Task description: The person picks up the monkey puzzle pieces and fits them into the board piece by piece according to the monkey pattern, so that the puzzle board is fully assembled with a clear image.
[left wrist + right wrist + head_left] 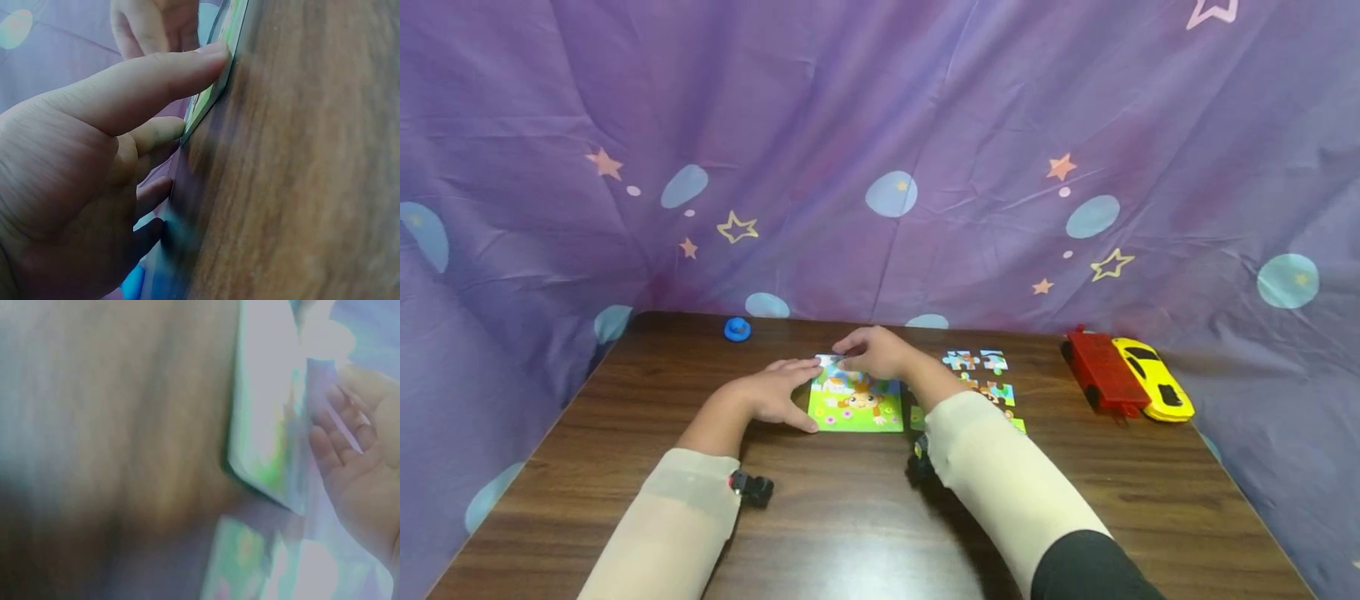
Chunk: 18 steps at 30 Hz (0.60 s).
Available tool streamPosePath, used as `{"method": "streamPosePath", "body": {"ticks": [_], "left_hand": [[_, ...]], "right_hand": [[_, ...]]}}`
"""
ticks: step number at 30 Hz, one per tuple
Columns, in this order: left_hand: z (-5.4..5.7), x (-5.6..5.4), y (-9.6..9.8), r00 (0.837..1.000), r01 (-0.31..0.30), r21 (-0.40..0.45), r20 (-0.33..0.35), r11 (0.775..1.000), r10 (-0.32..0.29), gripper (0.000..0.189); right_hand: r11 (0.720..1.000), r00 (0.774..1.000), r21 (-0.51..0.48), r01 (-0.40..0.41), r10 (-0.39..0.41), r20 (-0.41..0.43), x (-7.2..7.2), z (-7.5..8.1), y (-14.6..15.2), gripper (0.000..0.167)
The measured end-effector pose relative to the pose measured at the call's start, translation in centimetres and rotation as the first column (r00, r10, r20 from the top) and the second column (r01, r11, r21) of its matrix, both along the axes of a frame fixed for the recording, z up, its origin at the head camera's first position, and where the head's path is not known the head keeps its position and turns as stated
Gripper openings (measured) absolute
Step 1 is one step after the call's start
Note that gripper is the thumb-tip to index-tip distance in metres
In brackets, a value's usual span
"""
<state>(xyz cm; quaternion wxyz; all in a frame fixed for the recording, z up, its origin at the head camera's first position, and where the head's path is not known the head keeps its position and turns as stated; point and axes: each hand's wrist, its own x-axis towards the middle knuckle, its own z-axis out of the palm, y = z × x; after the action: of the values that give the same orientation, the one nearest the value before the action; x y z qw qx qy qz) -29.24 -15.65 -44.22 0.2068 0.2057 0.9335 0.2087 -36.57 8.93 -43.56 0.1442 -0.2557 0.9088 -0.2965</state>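
1. At seven and five o'clock from the picture board, two pale sleeves (662,525) are reaching in over the brown table (842,525).
2. On the same sides, small black cameras (756,489) are sitting at the wrists.
3. At nine o'clock, the left hand (772,395) is resting ungripped, its fingers extended, thumb and forefinger touching the board's edge.
4. At the clock's centre, the picture board (846,419) is lying flat on the table, showing a cartoon monkey on green.
5. At three o'clock, loose puzzle pieces (1002,392) are lying near the board, partly hidden by the right arm.
6. Farther toward three, a red toy vehicle (1105,372) is lying against a yellow toy car (1157,383).
7. At twelve, the right hand (880,353) is bending over the board's far edge; whether it is pinching anything, I cannot tell.
8. At ten, a round blue toy (737,330) is lying near the table's far edge.
9. Behind everything, a purple starry curtain (835,250) is hanging.
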Motion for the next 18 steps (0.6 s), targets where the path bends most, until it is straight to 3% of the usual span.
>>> {"method": "streamPosePath", "body": {"ticks": [4, 8, 13, 18], "left_hand": [[0.1, 0.0, 0.2, 1.0, -0.007, 0.007, -0.001, 1.0, 0.007, 0.109], [0.2, -0.1, 0.2, 1.0, -0.002, -0.002, -0.011, 1.0, 0.002, 0.108], [0.2, -0.1, 0.2, 1.0, 0.008, -0.002, -0.011, 1.0, -0.008, 0.108], [0.0, -0.1, 0.1, 1.0, 0.0, 0.001, -0.011, 1.0, 0.0, 0.108]], "right_hand": [[0.991, 0.999, -0.125, 0.049, -0.049, 0.005, 0.2, 1.4, 2.3, 0.038], [0.973, 0.994, -0.214, 0.085, -0.098, -0.05, 0.4, 2.8, 5.0, 0.034], [0.96, 0.981, -0.239, 0.144, -0.17, -0.089, 0.6, 3.5, 8.7, 0.035], [0.953, 0.971, -0.225, 0.201, -0.225, -0.083, 0.7, 3.2, 11.9, 0.039]]}}
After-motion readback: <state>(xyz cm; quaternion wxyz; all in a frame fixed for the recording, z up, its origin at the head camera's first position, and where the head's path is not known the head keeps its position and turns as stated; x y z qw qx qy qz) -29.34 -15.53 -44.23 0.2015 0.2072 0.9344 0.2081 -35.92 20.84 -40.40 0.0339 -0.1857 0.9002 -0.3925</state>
